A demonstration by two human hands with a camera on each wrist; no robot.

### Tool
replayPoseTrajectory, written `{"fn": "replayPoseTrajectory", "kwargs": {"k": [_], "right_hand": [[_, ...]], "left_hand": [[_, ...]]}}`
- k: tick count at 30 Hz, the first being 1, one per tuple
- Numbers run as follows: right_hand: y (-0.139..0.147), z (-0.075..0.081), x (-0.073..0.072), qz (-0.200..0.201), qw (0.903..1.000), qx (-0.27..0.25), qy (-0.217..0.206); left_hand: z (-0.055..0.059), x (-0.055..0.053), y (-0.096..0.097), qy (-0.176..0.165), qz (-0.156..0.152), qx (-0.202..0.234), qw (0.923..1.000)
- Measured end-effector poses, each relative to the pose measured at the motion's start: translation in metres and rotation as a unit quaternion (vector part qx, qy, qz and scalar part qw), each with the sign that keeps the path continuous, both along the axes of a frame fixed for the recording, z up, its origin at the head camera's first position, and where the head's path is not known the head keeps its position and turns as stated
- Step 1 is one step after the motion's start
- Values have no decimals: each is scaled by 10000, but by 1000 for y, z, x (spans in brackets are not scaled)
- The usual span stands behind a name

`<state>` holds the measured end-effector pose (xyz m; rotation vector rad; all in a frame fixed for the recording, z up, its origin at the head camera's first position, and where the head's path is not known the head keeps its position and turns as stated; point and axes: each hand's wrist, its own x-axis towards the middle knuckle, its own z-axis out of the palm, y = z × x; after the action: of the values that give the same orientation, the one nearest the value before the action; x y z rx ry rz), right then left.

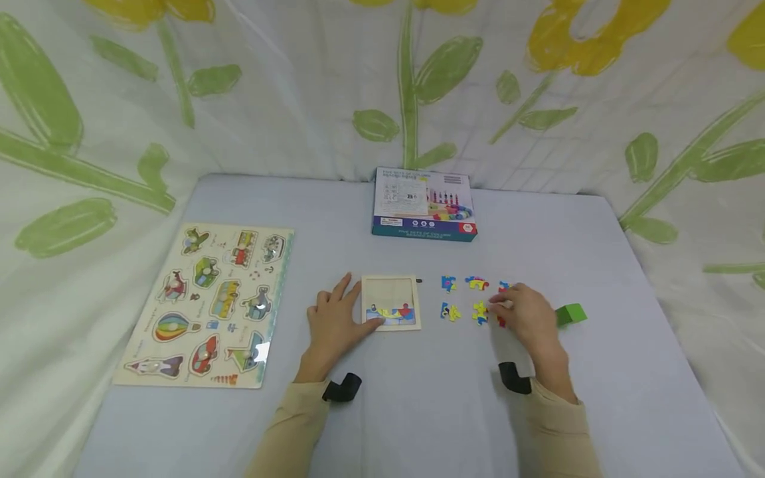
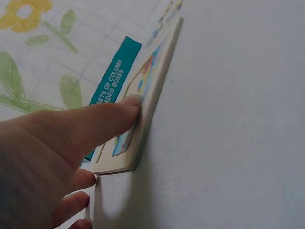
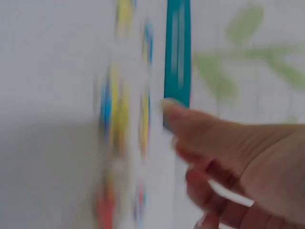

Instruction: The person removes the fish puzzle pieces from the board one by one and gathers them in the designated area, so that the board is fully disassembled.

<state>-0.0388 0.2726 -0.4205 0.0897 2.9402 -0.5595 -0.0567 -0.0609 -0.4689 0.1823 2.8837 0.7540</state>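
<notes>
My left hand [image 1: 335, 322] rests at the left side of a small wooden puzzle tray [image 1: 388, 281]. Its thumb presses near the tray's lower edge, on or beside fitted blue, yellow and red pieces [image 1: 391, 315]; the other fingers spread along the left side. The tray's upper part shows bare wood. My right hand [image 1: 528, 325] hovers over the right end of two rows of loose jigsaw pieces [image 1: 448, 284], partly covering a red piece. Nothing shows between its thumb and fingers. The right wrist view is blurred, with the thumb [image 3: 205, 133] apart from the pieces [image 3: 114, 109].
A large picture puzzle board [image 1: 206, 305] with vehicles lies on the left. A boxed toy set [image 1: 424, 204] stands at the back middle. Right of my right hand sits a green block [image 1: 572, 314]. A small dark object [image 1: 419, 281] lies by the tray's top right corner.
</notes>
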Motion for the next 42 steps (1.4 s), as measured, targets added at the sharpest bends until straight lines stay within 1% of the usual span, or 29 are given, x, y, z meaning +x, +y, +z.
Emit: {"fn": "replayPoseTrajectory", "kwargs": {"k": [1,3,4,6,8,11,13,16,20,23,25,29,32,34,36,38,40,42], "right_hand": [[-17,-2,-5,249,9994,-156,195],[-55,-8,-15,831,9933,-641,487],[-73,-12,-20,1116,9885,-872,529],[-105,-18,-29,1595,9786,-1235,408],[-129,-24,-35,1928,9725,-1281,276],[-150,-30,-37,2071,9719,-1116,72],[-155,-31,-36,2025,9740,-1015,-11],[-157,-32,-35,1899,9758,-1080,-72],[-157,-31,-36,1704,9759,-1333,-282],[-158,-30,-37,1575,9748,-1516,-452],[-159,-30,-37,1560,9734,-1596,-513],[-162,-29,-33,1532,9726,-1685,-460],[-164,-30,-29,1490,9739,-1693,-276],[-163,-29,-27,1460,9716,-1856,-182],[-158,-28,-26,1383,9663,-2167,-129],[-146,-23,-26,1231,9582,-2575,-200],[-127,-16,-26,915,9526,-2881,-329],[-104,-8,-23,517,9514,-2986,-552]], "left_hand": [[0,0,-2,-16,5,10,10000],[0,-1,-5,-26,7,47,10000],[0,-2,-6,-28,-2,66,10000],[0,-1,-7,-14,-40,43,10000],[-2,0,-7,10,-112,11,9999],[-3,2,-8,32,-245,-21,9997],[-3,2,-9,57,-300,-20,9995],[-2,0,-8,85,-331,8,9994],[-1,-3,-8,71,-365,16,9993],[-1,-3,-7,-26,-363,50,9993],[-2,-2,-7,-89,-324,56,9994],[-4,1,-8,-168,-237,54,9996],[-6,3,-8,-152,-231,78,9996],[-6,3,-9,-131,-238,117,9996],[-6,4,-9,-116,-253,135,9995],[-7,3,-9,-112,-257,146,9995],[-7,2,-9,-127,-259,147,9995],[-8,1,-9,-162,-246,150,9995]]}}
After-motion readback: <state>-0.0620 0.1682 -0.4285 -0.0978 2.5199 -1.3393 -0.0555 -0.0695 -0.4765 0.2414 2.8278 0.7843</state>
